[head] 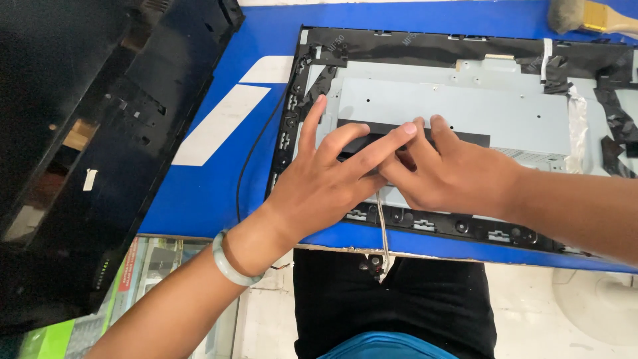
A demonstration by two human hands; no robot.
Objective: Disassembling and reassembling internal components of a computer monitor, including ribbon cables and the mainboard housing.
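An opened flat-screen panel [465, 100] lies face down on a blue table [259, 33], showing its grey metal back plate and black plastic frame. A long black strip [465, 137] runs across the plate. My left hand [325, 179], with a pale green bangle on its wrist, rests flat on the strip's left end, fingers spread. My right hand [442, 173] comes in from the right and presses its fingertips on the same strip, touching my left fingers. What lies under the fingers is hidden.
A black back cover [100, 133] rests tilted off the table's left edge. A brush [585, 16] sits at the far right corner. A thin black cable [249, 159] runs beside the panel, and a grey cable [382, 233] hangs over the near edge.
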